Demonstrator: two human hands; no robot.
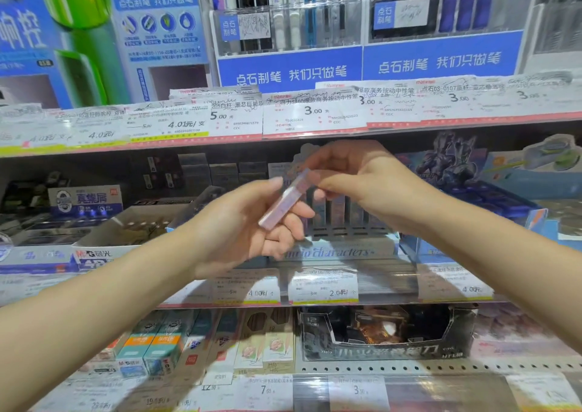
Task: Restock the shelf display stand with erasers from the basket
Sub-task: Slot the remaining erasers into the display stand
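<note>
A slim pinkish-lilac eraser stick (285, 202) in clear wrapping is held up in front of the middle shelf, tilted with its top end to the right. My left hand (248, 222) grips its lower part between thumb and fingers. My right hand (356, 175) pinches its upper end with the fingertips. Right behind the hands stands the display stand (340, 248), a pale box with "Characters" lettering on its front and several upright erasers in slots. No basket is in view.
An open white cardboard box (132, 229) sits left of the stand. A blue display box (491, 197) stands to the right. Price tags (321, 282) line the shelf edges. Pen racks (289, 30) fill the upper shelf; pencil boxes (157, 345) and a black box (387, 336) fill the lower one.
</note>
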